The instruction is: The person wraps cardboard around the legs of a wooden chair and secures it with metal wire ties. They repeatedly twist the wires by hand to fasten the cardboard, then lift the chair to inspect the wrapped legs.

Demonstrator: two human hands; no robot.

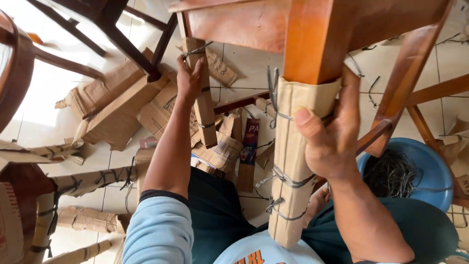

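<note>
Near chair leg (293,161): a wooden leg wrapped in brown cardboard, bound with several turns of grey wire; it runs from the orange-brown chair frame (312,34) at the top of the view down toward the person's lap.
Right hand (332,132): closed around the upper part of that wrapped leg, thumb pressed on the front of the cardboard just below its top edge, fingers curled round the far side, beside a wire tie with upturned ends.
Far chair leg (202,98): also sheathed in cardboard and tied with wire bands, standing behind and to the left of the near one.
Left hand (189,78): arm stretched out in a pale blue sleeve, fingers bent around the upper part of the far leg; how tightly it grips is hard to judge, as the palm faces away.
Blue basin (439,171): on the floor at the right, just behind the right forearm, holding a tangle of dark wire (391,176).
Cardboard scraps (117,107): torn pieces scattered on the pale tiled floor between the legs and to the left.
Other wrapped legs (93,181): cardboard-bound, wired pieces lying at the lower left.
Dark chair (122,39): its legs stand at the upper left.
</note>
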